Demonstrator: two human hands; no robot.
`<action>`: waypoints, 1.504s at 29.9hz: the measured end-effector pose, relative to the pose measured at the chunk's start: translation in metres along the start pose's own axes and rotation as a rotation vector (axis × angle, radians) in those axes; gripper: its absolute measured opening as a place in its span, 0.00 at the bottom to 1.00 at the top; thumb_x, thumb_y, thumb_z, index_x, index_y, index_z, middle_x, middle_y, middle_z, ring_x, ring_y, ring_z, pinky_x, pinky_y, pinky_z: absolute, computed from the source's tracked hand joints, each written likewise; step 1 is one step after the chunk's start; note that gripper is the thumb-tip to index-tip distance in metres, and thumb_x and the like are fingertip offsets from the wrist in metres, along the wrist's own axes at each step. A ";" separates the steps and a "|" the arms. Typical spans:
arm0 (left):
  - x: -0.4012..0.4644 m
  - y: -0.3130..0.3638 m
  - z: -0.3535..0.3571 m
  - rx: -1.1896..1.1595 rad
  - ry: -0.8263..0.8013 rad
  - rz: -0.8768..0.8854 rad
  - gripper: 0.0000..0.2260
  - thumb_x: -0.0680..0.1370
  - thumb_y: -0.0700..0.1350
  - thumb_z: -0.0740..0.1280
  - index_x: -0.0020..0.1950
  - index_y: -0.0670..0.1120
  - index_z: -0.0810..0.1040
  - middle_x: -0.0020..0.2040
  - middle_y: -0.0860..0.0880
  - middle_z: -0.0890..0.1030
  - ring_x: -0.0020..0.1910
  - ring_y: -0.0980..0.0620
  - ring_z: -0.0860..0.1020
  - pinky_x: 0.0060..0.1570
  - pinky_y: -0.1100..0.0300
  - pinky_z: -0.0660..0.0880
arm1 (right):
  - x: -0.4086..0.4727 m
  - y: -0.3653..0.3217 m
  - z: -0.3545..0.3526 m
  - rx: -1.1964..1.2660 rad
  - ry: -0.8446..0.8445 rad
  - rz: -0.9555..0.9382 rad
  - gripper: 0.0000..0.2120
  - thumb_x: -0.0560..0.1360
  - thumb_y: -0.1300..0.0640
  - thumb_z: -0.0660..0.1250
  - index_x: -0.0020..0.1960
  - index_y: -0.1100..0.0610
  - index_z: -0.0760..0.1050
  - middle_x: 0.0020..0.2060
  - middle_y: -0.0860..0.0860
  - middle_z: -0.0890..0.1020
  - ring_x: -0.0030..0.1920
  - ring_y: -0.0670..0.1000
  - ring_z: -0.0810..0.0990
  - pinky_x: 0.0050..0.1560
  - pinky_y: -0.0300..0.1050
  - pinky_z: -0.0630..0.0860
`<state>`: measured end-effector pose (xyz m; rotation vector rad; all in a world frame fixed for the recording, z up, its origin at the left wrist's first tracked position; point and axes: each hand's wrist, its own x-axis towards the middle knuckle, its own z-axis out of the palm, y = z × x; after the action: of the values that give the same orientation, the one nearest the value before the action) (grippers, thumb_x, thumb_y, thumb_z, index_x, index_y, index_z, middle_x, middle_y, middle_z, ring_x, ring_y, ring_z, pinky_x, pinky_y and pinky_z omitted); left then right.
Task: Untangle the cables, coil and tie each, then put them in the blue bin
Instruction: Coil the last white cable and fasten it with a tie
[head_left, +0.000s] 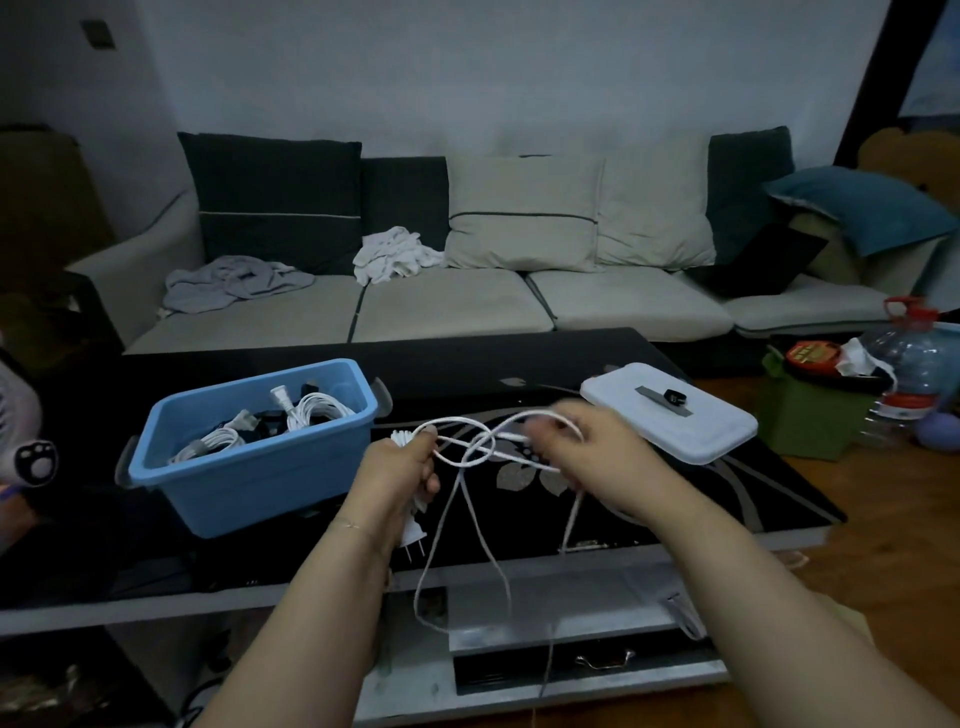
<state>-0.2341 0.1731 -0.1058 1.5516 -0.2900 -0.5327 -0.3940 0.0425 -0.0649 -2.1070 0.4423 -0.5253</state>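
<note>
A white cable (480, 444) is stretched between my hands above the black coffee table (727, 483), crossing itself in a loose knot. My left hand (402, 467) grips a bunch of its loops, and the plug (414, 538) hangs below that wrist. My right hand (592, 457) pinches another strand; it is motion-blurred. Long loops dangle past the table's front edge. The blue bin (249, 467) stands on the table left of my left hand and holds several coiled white cables (311, 408).
A white lid (670, 421) with a small dark object on it lies at the table's right. A sofa with cushions and clothes fills the back. A water jug and a green box stand on the floor at right. A drawer handle shows below the tabletop.
</note>
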 end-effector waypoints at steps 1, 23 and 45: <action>0.000 0.000 0.001 0.005 0.016 0.022 0.20 0.80 0.46 0.64 0.29 0.45 0.64 0.20 0.49 0.65 0.17 0.54 0.66 0.20 0.65 0.63 | -0.003 0.002 0.003 -0.187 -0.102 0.017 0.13 0.74 0.42 0.67 0.41 0.51 0.78 0.24 0.43 0.75 0.26 0.41 0.73 0.32 0.40 0.71; 0.014 -0.006 -0.016 -0.149 0.202 -0.040 0.18 0.80 0.43 0.64 0.32 0.44 0.65 0.25 0.47 0.66 0.16 0.56 0.66 0.19 0.70 0.63 | 0.004 0.010 -0.036 1.595 0.221 0.087 0.17 0.73 0.55 0.63 0.27 0.56 0.69 0.45 0.55 0.84 0.50 0.54 0.84 0.53 0.51 0.80; 0.003 0.000 -0.011 -0.058 0.173 0.021 0.19 0.79 0.43 0.63 0.29 0.44 0.64 0.21 0.46 0.68 0.15 0.54 0.65 0.18 0.70 0.61 | 0.001 0.013 0.021 -0.919 -0.240 -0.024 0.11 0.76 0.42 0.63 0.54 0.45 0.78 0.51 0.48 0.77 0.55 0.52 0.77 0.45 0.44 0.66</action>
<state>-0.2264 0.1807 -0.1064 1.5261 -0.1567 -0.3846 -0.3836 0.0494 -0.0868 -3.0069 0.5872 -0.0504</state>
